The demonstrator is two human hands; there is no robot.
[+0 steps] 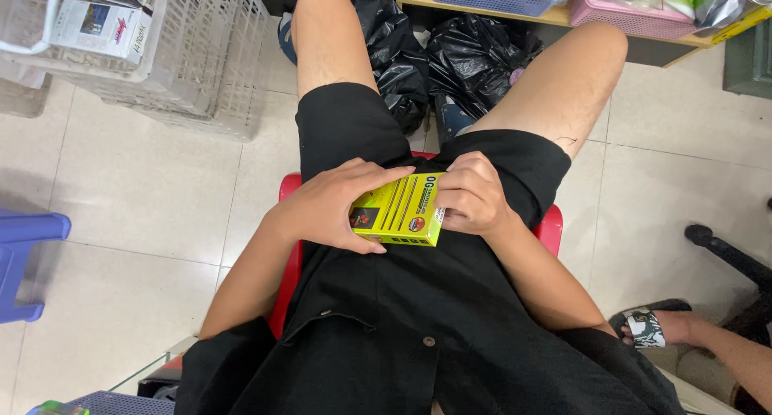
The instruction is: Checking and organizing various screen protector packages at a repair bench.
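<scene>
Head view looks straight down at a seated person in black clothes on a red chair point(552, 226), with both hands meeting over the lap. A small yellow-green box point(400, 212) lies flat between them, resting just above the thighs against the black shorts. The left hand point(334, 207) wraps around the box's near-left end, its fingers point(384, 176) curled over the top edge and thumb underneath, so this hand has a firm hold of it. The right hand point(472, 195) closes on the opposite end, fingers bent in tight against the box's short side, where a flap would sit; whether that end is already open cannot be told, since the fingers cover it. As far as can be judged, the box looks whole and shut along its visible faces, and nothing has come out of it: no contents lie on the lap or on the tiled floor point(121, 222). The work seems at an early stage, with the opening of the box apparently not yet done. Around the person stand white plastic crates point(201, 53), black bags point(450, 57), a blue stool point(24, 262), and another person's sandalled foot point(647, 326) at the right.
</scene>
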